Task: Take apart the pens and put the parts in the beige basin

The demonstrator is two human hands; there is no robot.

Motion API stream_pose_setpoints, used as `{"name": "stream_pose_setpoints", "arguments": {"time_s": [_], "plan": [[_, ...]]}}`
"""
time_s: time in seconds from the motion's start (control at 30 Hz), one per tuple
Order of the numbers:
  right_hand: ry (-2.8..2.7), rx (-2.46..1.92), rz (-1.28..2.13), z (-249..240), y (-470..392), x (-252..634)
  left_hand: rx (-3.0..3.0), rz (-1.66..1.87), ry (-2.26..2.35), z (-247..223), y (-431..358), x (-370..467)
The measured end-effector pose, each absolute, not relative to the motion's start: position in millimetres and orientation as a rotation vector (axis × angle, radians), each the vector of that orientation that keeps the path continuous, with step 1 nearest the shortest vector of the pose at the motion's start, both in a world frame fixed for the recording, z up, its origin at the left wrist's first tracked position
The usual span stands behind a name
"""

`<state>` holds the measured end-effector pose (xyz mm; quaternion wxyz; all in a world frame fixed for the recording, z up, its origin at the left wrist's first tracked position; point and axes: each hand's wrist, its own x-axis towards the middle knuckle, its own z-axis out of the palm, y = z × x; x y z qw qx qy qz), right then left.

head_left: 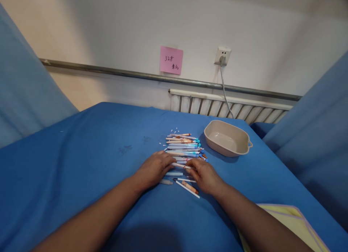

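Note:
A row of pens [181, 147] in white, blue and orange lies side by side on the blue cloth. At the near edge of this row, my left hand [155, 168] has its fingers closed at the left end of a whitish pen with reddish marks [179, 165]. The fingertips of my right hand [206, 175] pinch the same pen's right end. Just below my hands lie loose pen parts: a pale blue barrel [174, 174], an orange and brown barrel [190, 187] and a thin white refill [188, 189]. Small white tips [175, 130] are scattered beyond the row.
A beige plastic basin [227, 137] stands right of the pens. At the lower right lies a yellow cloth [285, 215], partly behind my right forearm. A wall rail [136, 74], a radiator [212, 105] and a plugged socket [223, 56] are behind. Blue curtains [24, 78] hang at both sides.

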<state>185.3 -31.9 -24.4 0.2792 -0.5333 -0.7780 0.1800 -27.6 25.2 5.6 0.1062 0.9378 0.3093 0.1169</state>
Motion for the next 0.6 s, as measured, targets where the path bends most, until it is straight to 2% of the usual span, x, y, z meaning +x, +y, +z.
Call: {"name": "stream_pose_setpoints", "arguments": {"time_s": [0.23, 0.4, 0.6], "plan": [[-2.118, -1.353, 0.514, -21, -33, 185, 2.704, 0.473, 0.898, 10, 13, -20], [-2.086, -1.355, 0.509, -21, -33, 185, 2.668, 0.362, 0.963, 11, 14, -20], [-2.067, -1.354, 0.485, -23, -35, 184, 2.604, 0.571, 0.950, 15, 11, -20]]}}
